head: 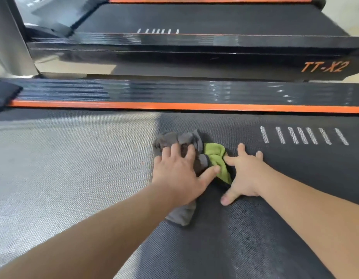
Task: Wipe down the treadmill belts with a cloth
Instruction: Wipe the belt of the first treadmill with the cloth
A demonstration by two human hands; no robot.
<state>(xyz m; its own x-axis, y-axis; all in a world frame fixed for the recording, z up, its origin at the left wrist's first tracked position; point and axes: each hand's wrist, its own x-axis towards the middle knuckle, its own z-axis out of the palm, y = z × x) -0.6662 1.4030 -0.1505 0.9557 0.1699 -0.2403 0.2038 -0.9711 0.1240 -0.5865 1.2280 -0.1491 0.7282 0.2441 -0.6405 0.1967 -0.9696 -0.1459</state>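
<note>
Head view: one crumpled grey-and-green cloth (215, 158) lies on the near black textured treadmill belt (275, 228). The left hand (177, 178) presses flat on it, fingers spread, grasping nothing. The right hand (247, 176) lies splayed on this belt, forefinger touching the cloth. Two belts show, counting the far black belt (215, 17). Seven white stripes (302, 135) mark the near one.

The belt (74, 168) was dark and textured, paler across its left part and darker on the right. A row of white stripes (303, 135) was printed on it at the right, and an orange strip (174, 106) ran along its far edge. A crumpled grey and green cloth (204, 156) lay near the middle. The left hand (178, 174) pressed flat on the cloth; the right hand (245, 176) lay spread on the belt, one finger touching the green part.
</note>
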